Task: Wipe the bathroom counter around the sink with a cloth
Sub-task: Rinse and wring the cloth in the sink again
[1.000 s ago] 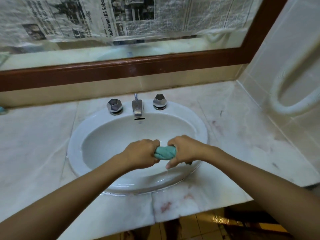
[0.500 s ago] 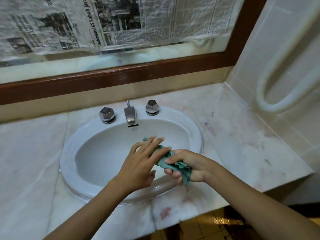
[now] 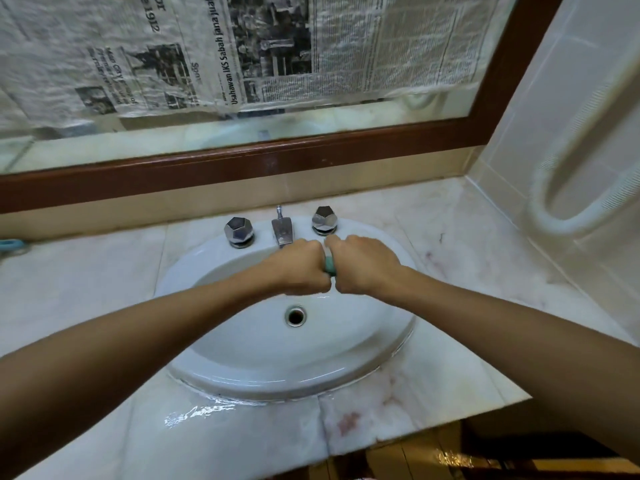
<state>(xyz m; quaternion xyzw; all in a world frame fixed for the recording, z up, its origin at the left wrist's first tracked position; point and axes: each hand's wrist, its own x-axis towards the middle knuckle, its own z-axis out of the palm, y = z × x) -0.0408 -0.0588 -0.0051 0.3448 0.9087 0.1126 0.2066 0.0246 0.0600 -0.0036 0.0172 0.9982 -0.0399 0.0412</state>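
A teal cloth (image 3: pixel 329 266) is bunched up tight, and only a small strip of it shows between my two fists. My left hand (image 3: pixel 300 268) and my right hand (image 3: pixel 363 263) are both closed on it, knuckles nearly touching, held over the back half of the white oval sink (image 3: pixel 242 368) just in front of the spout (image 3: pixel 283 231). The pale marble counter (image 3: pixel 467 258) surrounds the sink. A wet patch shines on the counter at the front left (image 3: pixel 194 412).
Two chrome faceted tap knobs (image 3: pixel 239 231) (image 3: pixel 324 219) flank the spout. The drain (image 3: pixel 295 315) lies below my hands. A wood-framed mirror (image 3: pixel 242 164) covered with newspaper stands behind. A white looped rail (image 3: pixel 568 202) hangs on the tiled right wall. A teal object (image 3: pixel 10 244) sits far left.
My left hand, open half a second ago, has closed on the cloth again. Both hands have moved up and back toward the spout, baring the drain.
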